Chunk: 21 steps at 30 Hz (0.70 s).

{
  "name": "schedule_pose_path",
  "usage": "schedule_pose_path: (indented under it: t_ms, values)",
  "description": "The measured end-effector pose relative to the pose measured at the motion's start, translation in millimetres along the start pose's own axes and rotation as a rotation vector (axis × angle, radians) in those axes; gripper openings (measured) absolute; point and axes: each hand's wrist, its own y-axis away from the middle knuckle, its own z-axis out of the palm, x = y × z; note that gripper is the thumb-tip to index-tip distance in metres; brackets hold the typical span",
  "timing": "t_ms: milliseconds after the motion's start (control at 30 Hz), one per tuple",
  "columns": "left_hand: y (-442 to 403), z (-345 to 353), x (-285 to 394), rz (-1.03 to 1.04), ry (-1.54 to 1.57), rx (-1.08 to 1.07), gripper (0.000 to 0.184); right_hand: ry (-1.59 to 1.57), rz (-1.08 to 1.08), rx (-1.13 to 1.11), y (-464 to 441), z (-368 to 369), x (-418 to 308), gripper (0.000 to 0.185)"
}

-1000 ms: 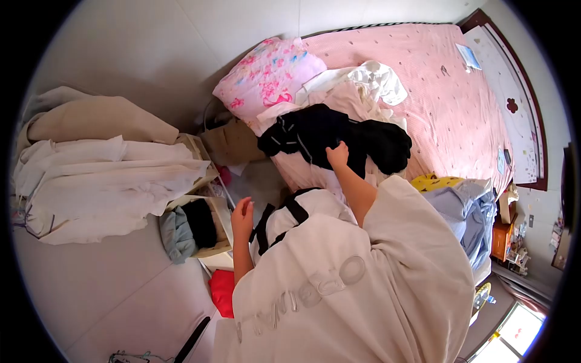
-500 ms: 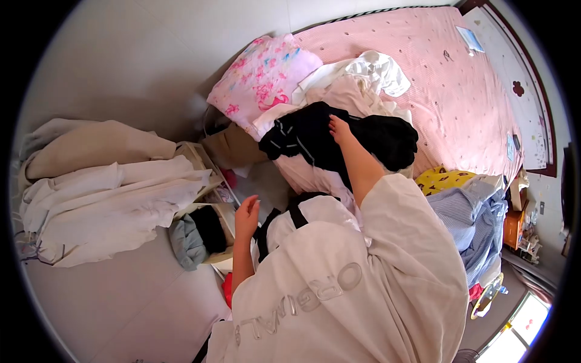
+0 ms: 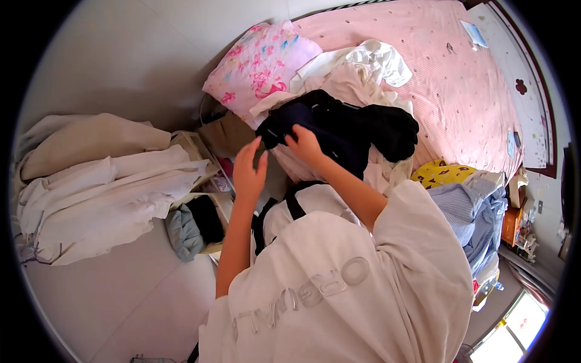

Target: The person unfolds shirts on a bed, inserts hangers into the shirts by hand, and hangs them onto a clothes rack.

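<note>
A dark garment, black with a navy part showing, lies in a loose heap at the near edge of the bed. My right hand is at its left part, with fingers closed on the navy cloth. Beside the garment's left end, my left hand is raised with thumb and fingers apart, holding nothing. Cream and white clothes lie beneath and behind the dark garment. Its exact kind is hard to make out because it is bunched up.
A pink floral pillow rests at the bed's left corner, on the pink sheet. To the left are white clothes and an open drawer holding grey and black cloth. Yellow cloth and a blue striped garment lie at right.
My right hand has moved left across the dark garment, and more navy cloth shows now. My left hand has risen toward the garment's left end.
</note>
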Motion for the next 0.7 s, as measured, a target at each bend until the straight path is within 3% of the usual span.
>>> schedule_pose_path:
  t_ms: [33, 133, 233, 267, 367, 467, 567, 700]
  values:
    - [-10.7, 3.8, 4.4, 0.139, -0.083, 0.017, 0.030, 0.048, -0.072, -0.029, 9.6, 0.8, -12.6, 0.020]
    - [-34.6, 12.0, 10.9, 0.325, -0.083, -0.203, 0.033, 0.070, -0.213, -0.141, 32.8, 7.0, -27.5, 0.015]
    - [-36.1, 21.4, -14.6, 0.192, 0.061, -0.731, 0.037, 0.089, -0.317, -0.136, 42.2, 5.0, -35.1, 0.018]
    - [-37.6, 23.0, -18.6, 0.064, 0.111, -0.846, 0.037, 0.178, -0.210, -0.308, 44.3, -0.3, -37.3, 0.020]
    - [-26.5, 22.5, -32.1, 0.015, 0.182, -0.841, 0.037, 0.191, -0.363, -0.335, 53.5, 0.6, -28.7, 0.017]
    - [-12.0, 20.4, -46.5, 0.225, 0.145, -0.827, 0.044, 0.209, -0.384, -0.386, 60.9, -2.7, -36.9, 0.016]
    - [1.2, 7.4, -40.4, 0.037, -0.102, -0.807, 0.047, 0.209, -0.383, -0.428, 60.1, -4.1, -48.6, 0.015]
    - [14.8, 0.8, -44.4, 0.062, -0.180, -0.691, 0.038, 0.209, -0.339, -0.556, 57.2, -18.5, -58.6, 0.025]
